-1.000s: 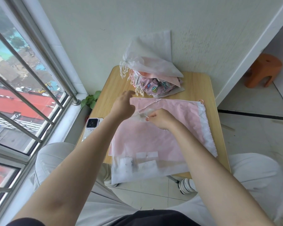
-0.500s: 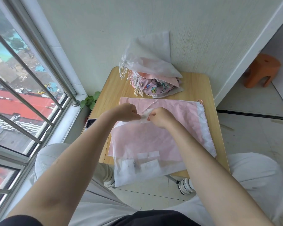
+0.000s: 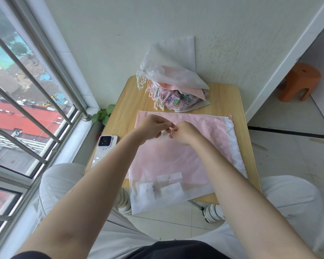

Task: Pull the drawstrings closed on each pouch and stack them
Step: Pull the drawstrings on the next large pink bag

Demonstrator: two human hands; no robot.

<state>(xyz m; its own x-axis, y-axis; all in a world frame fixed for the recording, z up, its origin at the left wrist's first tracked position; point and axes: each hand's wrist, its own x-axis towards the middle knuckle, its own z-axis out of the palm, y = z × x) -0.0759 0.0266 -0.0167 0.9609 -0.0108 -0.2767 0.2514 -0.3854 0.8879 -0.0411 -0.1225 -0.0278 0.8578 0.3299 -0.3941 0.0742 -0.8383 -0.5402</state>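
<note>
A large pink pouch (image 3: 200,131) lies flat on the small wooden table (image 3: 232,101), with a translucent white pouch (image 3: 168,176) on top of it that hangs over the near edge. My left hand (image 3: 151,128) and my right hand (image 3: 183,132) meet over the white pouch's upper edge. Both pinch its thin edge or string between the fingertips. At the back of the table sits a stack of closed pouches (image 3: 172,85), a white one on top and a cartoon-print one below, with tassel strings hanging to the left.
A phone (image 3: 104,146) lies at the table's left edge beside the barred window (image 3: 26,101). A small green plant (image 3: 103,115) sits in the corner. An orange stool (image 3: 297,81) stands on the floor at the right. My knees flank the table's near edge.
My left hand came back from the pink pouch's far left corner and joined the right hand at the white pouch's edge. The phone is uncovered again.
</note>
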